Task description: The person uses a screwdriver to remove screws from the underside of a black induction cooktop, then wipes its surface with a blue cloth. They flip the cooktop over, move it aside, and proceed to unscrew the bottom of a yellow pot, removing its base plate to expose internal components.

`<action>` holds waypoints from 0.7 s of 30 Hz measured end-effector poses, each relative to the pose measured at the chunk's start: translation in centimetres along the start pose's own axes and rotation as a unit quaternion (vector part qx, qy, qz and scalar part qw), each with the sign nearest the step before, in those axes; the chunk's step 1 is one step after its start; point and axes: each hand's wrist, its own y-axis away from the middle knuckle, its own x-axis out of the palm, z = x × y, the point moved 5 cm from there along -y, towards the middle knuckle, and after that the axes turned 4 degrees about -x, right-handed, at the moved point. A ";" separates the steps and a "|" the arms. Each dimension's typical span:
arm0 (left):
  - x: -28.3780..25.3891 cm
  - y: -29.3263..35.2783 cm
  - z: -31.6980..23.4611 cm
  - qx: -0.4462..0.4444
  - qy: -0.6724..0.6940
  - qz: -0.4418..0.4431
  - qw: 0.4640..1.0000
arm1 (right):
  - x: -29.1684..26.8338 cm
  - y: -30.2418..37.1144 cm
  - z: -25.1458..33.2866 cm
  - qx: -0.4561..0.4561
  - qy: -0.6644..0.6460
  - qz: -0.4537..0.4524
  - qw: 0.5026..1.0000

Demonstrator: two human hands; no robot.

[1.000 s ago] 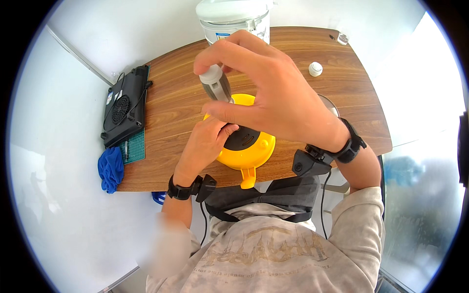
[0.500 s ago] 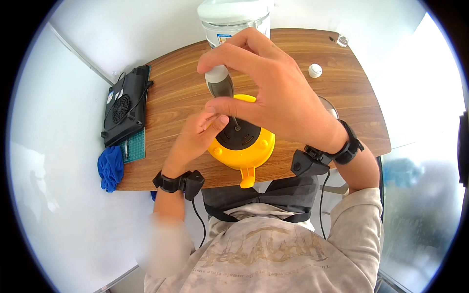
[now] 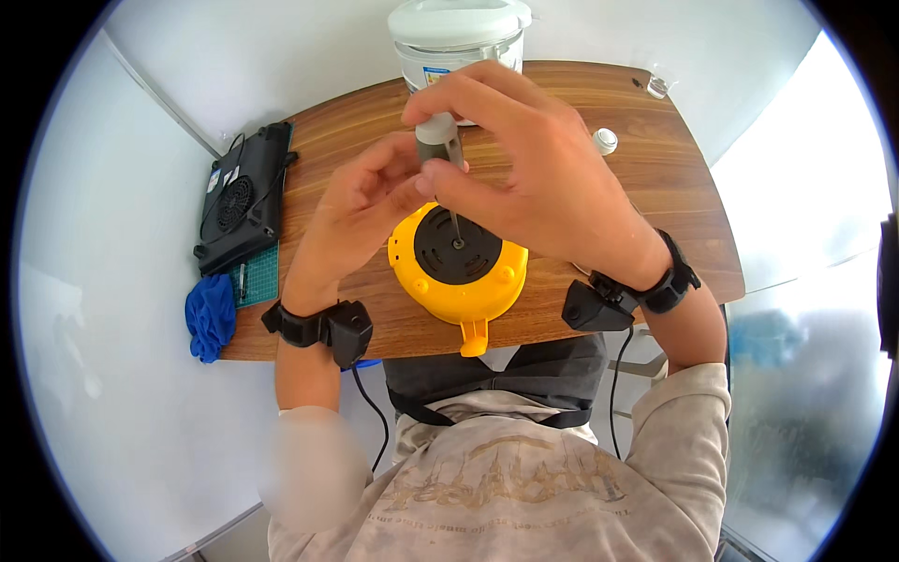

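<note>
The fingers of the right hand [image 3: 554, 178] pinch a grey screwdriver [image 3: 437, 140] – its shaft meets the middle of the black disc [image 3: 478, 261] on the yellow housing [image 3: 473, 304], near centre of the tabletop [image 3: 342, 122]. The left hand [image 3: 356, 211] curls beside the screwdriver – whether its fingers grip, I cannot tell.

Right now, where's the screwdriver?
In the head view, the screwdriver is at upper middle, between left hand and right hand, its tip at the black round plate.
</note>
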 end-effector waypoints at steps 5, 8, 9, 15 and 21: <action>-0.1 -0.5 0.3 -0.014 -0.021 0.002 1.000 | -0.2 -0.2 0.1 0.022 0.012 0.052 0.998; 0.3 -0.8 0.4 0.009 -0.016 0.014 1.000 | 0.1 -0.5 0.3 0.027 -0.013 0.020 0.999; 0.2 -1.0 0.6 0.017 -0.033 0.001 0.999 | 0.1 -0.6 0.4 0.035 -0.022 0.002 0.999; 0.8 -0.7 -0.5 0.025 0.023 0.038 0.999 | -0.2 -0.5 0.4 0.067 0.008 0.043 0.997; 0.2 -0.5 -0.6 -0.006 -0.039 0.029 0.999 | -0.1 -0.4 0.3 0.028 0.018 0.024 0.999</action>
